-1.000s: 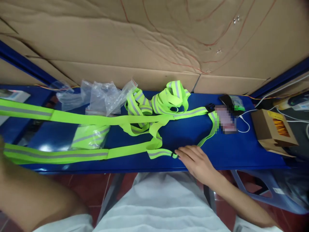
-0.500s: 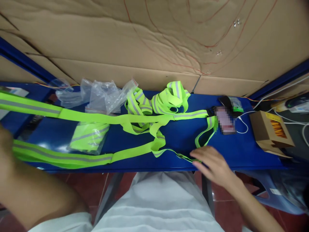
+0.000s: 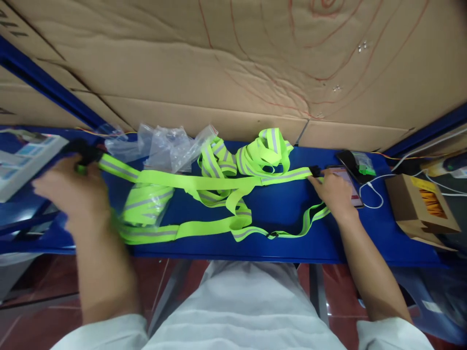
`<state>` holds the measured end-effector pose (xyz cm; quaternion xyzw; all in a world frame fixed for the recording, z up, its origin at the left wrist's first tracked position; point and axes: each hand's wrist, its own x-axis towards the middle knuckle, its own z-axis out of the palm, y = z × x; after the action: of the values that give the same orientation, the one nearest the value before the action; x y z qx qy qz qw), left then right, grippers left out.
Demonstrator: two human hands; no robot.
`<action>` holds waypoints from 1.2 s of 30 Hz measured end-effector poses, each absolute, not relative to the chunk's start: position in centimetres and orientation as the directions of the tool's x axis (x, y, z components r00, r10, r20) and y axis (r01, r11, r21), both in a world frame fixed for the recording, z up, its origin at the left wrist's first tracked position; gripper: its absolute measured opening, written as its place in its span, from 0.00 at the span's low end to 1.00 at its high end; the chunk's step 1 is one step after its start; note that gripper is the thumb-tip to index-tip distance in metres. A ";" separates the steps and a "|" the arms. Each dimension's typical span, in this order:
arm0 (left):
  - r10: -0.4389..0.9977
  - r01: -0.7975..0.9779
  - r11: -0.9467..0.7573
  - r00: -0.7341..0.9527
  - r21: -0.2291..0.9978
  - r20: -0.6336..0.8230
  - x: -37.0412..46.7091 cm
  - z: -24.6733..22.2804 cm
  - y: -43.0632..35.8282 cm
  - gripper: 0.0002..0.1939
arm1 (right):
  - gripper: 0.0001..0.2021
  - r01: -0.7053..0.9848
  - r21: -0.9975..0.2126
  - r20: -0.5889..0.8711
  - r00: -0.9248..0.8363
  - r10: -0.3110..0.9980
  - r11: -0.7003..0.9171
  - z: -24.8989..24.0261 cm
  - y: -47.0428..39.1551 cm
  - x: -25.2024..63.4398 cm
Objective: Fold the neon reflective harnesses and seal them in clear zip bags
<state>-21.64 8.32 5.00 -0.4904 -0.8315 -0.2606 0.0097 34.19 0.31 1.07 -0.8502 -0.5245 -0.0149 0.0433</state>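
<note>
A lime-yellow reflective strap [image 3: 204, 183] with grey stripes stretches across the blue table, joined to a lower loop that lies slack. My left hand [image 3: 75, 187], somewhat blurred, is closed at the strap's left end, beside a black buckle [image 3: 85, 150]. At the other end my right hand [image 3: 333, 192] has its fingers closed around the strap just by a small black buckle [image 3: 314, 170], partly over a phone [image 3: 355, 197]. A black slider [image 3: 272, 235] sits on the lower loop. Beneath the strap's left part lies a bagged folded strap [image 3: 146, 204].
Two bundles of the same strap, a left bundle [image 3: 219, 160] and a right bundle [image 3: 264, 153], lie at the back beside clear plastic bags [image 3: 170, 146]. A cardboard box [image 3: 419, 204] and white cable [image 3: 381, 199] are at the right. A cardboard wall [image 3: 219, 73] stands behind.
My left hand has come inward and up to the strap's buckled left end. My right hand has moved up and right from the lower loop to the right buckle.
</note>
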 end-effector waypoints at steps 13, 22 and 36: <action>0.869 0.885 0.436 -0.461 0.161 0.180 -22.4 1.2 10.8 0.26 | 0.28 0.787 -0.473 0.043 0.469 0.882 -0.396 -1.7 0.8 35.6; 0.906 0.917 0.378 -0.395 0.130 0.155 -22.7 0.9 11.1 0.28 | 0.23 0.526 -0.822 0.139 0.558 0.818 -0.220 -2.5 1.4 36.1; 0.868 0.846 0.375 -0.464 0.379 0.178 -23.6 0.9 12.0 0.31 | 0.24 0.019 -0.993 0.091 0.745 0.660 0.114 -0.6 1.9 35.7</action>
<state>-23.60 11.96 0.94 -0.5170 -0.8288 -0.2127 -0.0252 35.68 1.85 -0.64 -0.6242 -0.2722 0.2306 0.6951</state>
